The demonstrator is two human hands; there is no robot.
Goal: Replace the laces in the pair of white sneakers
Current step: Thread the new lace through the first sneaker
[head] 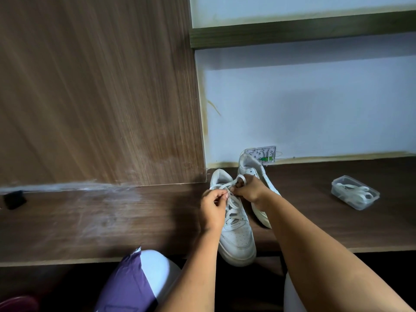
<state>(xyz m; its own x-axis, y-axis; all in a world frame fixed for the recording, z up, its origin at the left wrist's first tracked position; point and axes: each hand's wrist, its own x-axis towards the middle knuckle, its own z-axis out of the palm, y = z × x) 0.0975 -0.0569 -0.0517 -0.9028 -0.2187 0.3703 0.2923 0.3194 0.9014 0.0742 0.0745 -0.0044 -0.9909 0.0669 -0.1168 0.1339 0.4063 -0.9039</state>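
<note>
Pinching the white lace (231, 184) above the near sneaker's (235, 230) tongue, both hands work at the top eyelets. The left hand (212, 208) has its fingers curled round one strand, thumb and forefinger closed on it. The right hand (248, 188), just beside it and a little farther out, holds a loop of the same lace that arches over its fingertips. Below the grip, the lace runs down the shoe in crossed rows; the exact number of crossings is hard to count, as the left hand covers the upper ones.

Two sneakers are in view. The near one stands on the desk (112, 221) with its toe hanging over the near edge. The far sneaker (254, 174) lies just behind the right hand, touching or nearly touching its mate; the right wrist and forearm hide most of its middle, so whether it carries a lace cannot be told. No brand mark or writing can be read on either shoe.

Well to the right of the grip sits one clear tub (355, 192) holding coiled white laces, too tangled to count. Behind the far sneaker a white wall plate (262, 154) shows small green parts, its printing too small to read. Far to the left of the grip, a dark object (14, 200) lies on the desk, blurred.
</note>
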